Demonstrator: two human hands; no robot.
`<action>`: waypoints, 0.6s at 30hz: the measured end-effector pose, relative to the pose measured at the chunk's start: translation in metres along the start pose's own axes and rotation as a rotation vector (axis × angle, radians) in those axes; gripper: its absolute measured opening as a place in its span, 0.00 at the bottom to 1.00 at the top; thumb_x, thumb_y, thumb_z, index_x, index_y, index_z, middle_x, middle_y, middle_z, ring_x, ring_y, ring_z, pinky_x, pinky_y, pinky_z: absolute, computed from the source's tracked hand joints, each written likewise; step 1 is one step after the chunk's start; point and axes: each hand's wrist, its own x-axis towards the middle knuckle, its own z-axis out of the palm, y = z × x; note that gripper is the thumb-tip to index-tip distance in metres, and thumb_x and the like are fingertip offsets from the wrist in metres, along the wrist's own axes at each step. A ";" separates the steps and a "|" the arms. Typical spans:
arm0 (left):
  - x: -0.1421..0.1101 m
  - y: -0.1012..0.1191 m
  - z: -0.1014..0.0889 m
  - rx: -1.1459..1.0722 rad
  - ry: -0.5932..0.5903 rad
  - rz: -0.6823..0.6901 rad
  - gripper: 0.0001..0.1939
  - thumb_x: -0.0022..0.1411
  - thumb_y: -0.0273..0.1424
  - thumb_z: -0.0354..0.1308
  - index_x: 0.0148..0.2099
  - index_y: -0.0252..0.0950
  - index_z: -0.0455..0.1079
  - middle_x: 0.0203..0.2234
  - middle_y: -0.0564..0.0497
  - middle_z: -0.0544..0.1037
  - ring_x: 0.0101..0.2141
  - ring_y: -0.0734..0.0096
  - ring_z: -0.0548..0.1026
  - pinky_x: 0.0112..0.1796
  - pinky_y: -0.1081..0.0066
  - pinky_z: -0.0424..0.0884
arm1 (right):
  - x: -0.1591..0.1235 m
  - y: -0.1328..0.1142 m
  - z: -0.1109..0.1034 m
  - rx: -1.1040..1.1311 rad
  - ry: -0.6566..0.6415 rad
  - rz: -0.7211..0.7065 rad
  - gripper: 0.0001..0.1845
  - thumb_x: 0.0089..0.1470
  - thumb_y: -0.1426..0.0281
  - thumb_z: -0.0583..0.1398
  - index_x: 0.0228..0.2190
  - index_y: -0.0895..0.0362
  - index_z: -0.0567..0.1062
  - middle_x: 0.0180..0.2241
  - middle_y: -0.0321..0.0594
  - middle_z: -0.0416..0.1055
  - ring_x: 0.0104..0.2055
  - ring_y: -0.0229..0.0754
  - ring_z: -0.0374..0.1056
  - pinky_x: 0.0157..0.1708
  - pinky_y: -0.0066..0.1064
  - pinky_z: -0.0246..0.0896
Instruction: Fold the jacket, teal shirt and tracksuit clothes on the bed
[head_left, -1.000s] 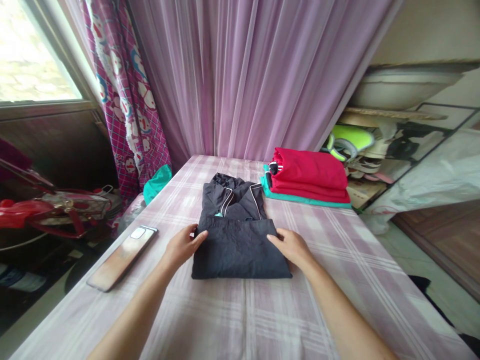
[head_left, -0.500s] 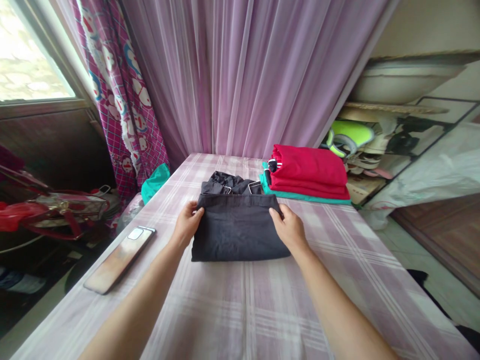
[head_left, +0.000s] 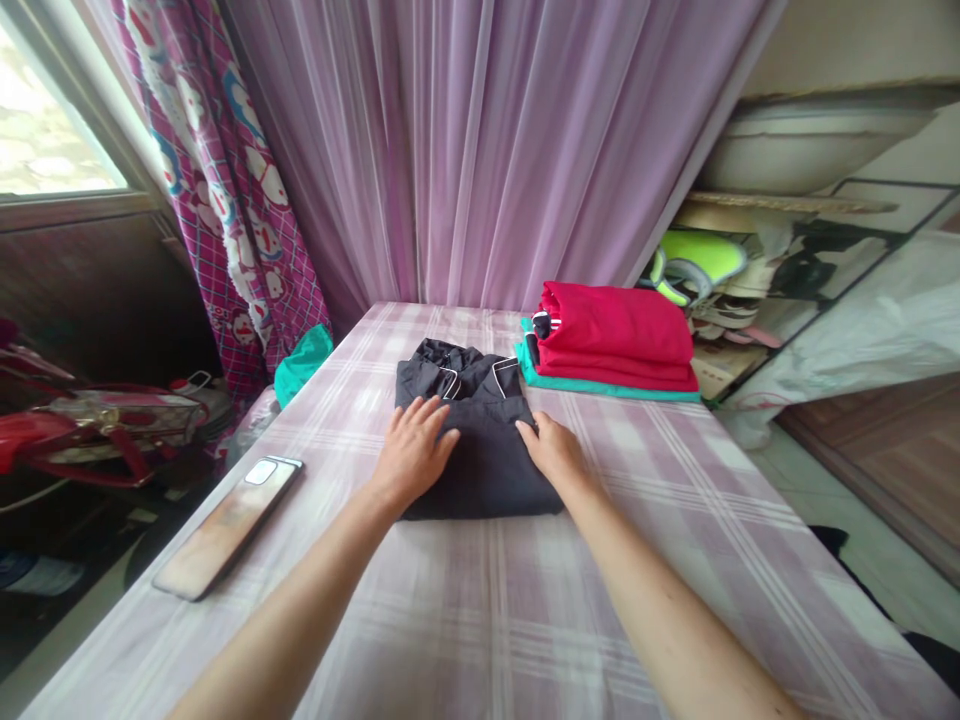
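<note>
Black garment (head_left: 491,465), folded, mid-table (head_left: 480,620). Left hand (head_left: 409,452) palm-down on its left side, fingers slightly apart. Right hand (head_left: 556,450) at its right edge, thumb on top; can't tell if clamped. Basin (head_left: 810,148) far right, contents hidden.

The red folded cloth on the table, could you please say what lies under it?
Teal cloth shows at its front and left edges; the red cloth covers the rest.

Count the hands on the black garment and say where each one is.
2. The left hand lies spread over the left part of the black garment; the right hand is at its right edge, thumb on top, some fingertips hidden.
</note>
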 end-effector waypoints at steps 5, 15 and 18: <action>-0.021 0.027 0.030 0.122 -0.186 -0.008 0.34 0.67 0.53 0.45 0.70 0.44 0.55 0.69 0.45 0.57 0.68 0.48 0.51 0.64 0.39 0.45 | -0.007 -0.003 -0.004 -0.016 -0.089 -0.010 0.21 0.66 0.57 0.50 0.48 0.56 0.74 0.40 0.50 0.78 0.42 0.48 0.74 0.37 0.32 0.60; -0.030 0.021 0.044 0.126 -0.161 -0.027 0.32 0.68 0.48 0.45 0.71 0.47 0.52 0.69 0.47 0.55 0.68 0.48 0.50 0.63 0.35 0.43 | -0.054 -0.043 0.015 0.097 0.199 -0.458 0.26 0.66 0.65 0.48 0.63 0.53 0.63 0.66 0.47 0.58 0.67 0.50 0.53 0.64 0.47 0.46; -0.031 0.021 0.045 0.114 -0.161 -0.031 0.30 0.69 0.45 0.44 0.71 0.48 0.53 0.69 0.48 0.56 0.68 0.50 0.51 0.64 0.36 0.43 | -0.058 -0.042 0.035 0.069 0.136 -0.390 0.26 0.66 0.65 0.48 0.63 0.55 0.65 0.66 0.49 0.58 0.67 0.51 0.53 0.64 0.51 0.46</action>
